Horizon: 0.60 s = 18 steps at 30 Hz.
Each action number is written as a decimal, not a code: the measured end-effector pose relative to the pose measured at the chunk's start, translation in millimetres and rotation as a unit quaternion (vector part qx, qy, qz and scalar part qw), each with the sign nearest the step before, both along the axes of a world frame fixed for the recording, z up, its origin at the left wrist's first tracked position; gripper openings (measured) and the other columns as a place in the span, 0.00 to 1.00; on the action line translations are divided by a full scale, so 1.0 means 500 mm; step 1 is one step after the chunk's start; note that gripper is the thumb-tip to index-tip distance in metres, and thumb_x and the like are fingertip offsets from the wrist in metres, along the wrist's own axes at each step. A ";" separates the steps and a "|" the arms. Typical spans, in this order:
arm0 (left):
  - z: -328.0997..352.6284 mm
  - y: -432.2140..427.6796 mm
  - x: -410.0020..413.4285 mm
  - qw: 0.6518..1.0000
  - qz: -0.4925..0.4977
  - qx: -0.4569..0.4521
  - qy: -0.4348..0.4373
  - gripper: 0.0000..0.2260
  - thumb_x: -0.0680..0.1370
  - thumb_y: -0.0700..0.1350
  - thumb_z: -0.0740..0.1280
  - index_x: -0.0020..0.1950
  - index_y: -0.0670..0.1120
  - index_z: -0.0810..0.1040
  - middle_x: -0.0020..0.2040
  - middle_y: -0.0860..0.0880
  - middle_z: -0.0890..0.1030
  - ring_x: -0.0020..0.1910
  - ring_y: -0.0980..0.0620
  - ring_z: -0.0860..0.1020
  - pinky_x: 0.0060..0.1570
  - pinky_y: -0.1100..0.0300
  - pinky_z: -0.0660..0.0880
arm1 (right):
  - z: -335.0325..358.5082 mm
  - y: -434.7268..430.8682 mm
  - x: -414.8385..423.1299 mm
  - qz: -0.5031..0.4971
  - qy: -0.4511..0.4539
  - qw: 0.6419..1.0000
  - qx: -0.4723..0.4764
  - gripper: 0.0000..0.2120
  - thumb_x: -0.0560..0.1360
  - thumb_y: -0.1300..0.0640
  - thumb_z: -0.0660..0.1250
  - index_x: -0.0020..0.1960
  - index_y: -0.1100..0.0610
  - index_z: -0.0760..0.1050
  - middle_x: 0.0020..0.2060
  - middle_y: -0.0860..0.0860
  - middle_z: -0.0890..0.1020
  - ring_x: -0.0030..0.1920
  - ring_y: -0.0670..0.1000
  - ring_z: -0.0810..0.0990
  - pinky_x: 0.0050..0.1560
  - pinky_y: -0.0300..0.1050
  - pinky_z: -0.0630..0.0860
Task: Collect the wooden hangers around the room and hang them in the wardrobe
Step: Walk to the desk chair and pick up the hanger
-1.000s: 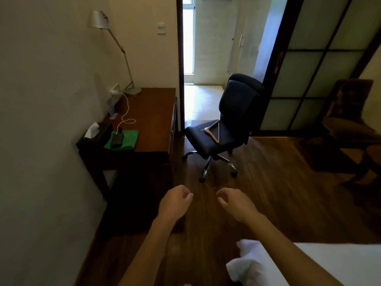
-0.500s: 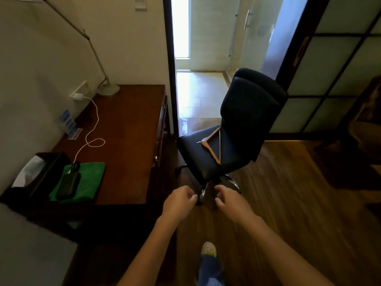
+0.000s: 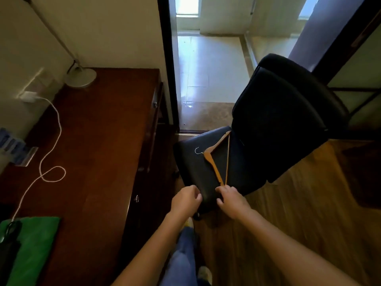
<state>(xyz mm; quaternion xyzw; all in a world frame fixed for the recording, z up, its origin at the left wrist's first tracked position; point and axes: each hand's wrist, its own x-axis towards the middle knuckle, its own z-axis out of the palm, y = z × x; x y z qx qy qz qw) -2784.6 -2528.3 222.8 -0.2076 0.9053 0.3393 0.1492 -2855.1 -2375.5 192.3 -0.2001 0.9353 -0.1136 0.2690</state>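
Wooden hanger lies flat on black chair seat, frame centre. Right hand curled at its near tip, can't tell if gripping. Left hand loosely curled, empty. Desk close on the left.

The room was dim. Daylight came from a window beyond the doorway and glared white off the tiled floor. The dark table kept a dull reddish sheen, and the black office chair lost detail in shadow, though the wooden hanger on it read clearly. Wide-angle distortion bowed the walls, and the left edge was smeared with blur.
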 end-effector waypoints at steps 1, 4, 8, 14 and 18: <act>-0.017 -0.011 -0.052 1.000 -0.013 -0.008 -0.001 0.10 0.79 0.49 0.61 0.57 0.48 0.78 0.52 0.50 0.80 0.46 0.55 0.79 0.44 0.60 0.77 | -0.011 -0.006 -0.045 -0.001 -0.002 1.000 0.010 0.21 0.77 0.50 0.63 0.69 0.49 0.68 0.63 0.48 0.74 0.63 0.49 0.73 0.61 0.49 0.75; -0.072 -0.042 -0.207 0.999 -0.031 -0.016 -0.002 0.09 0.79 0.50 0.63 0.57 0.51 0.77 0.54 0.52 0.76 0.46 0.58 0.77 0.46 0.61 0.78 | -0.056 -0.026 -0.177 -0.021 -0.014 0.999 0.023 0.21 0.77 0.51 0.64 0.69 0.48 0.68 0.60 0.47 0.75 0.60 0.47 0.74 0.60 0.48 0.76; -0.163 -0.084 -0.378 0.999 0.014 0.029 -0.027 0.09 0.78 0.49 0.64 0.57 0.51 0.77 0.55 0.52 0.74 0.43 0.58 0.76 0.40 0.66 0.75 | -0.140 -0.070 -0.331 -0.051 -0.060 0.997 0.025 0.18 0.76 0.51 0.65 0.66 0.49 0.71 0.56 0.47 0.77 0.55 0.45 0.77 0.55 0.46 0.78; -0.353 -0.114 -0.504 0.998 0.014 0.012 -0.068 0.09 0.78 0.48 0.64 0.58 0.50 0.77 0.56 0.51 0.75 0.39 0.60 0.74 0.33 0.69 0.68 | -0.353 -0.141 -0.473 -0.085 -0.148 0.985 0.008 0.22 0.76 0.53 0.66 0.70 0.52 0.68 0.61 0.49 0.75 0.59 0.47 0.76 0.58 0.48 0.78; -0.497 -0.146 -0.578 0.997 -0.007 -0.016 -0.081 0.09 0.78 0.48 0.63 0.56 0.49 0.77 0.55 0.50 0.74 0.43 0.58 0.74 0.39 0.65 0.72 | -0.540 -0.173 -0.526 -0.132 -0.148 0.980 0.026 0.29 0.76 0.55 0.67 0.75 0.55 0.60 0.68 0.53 0.70 0.67 0.51 0.71 0.65 0.48 0.73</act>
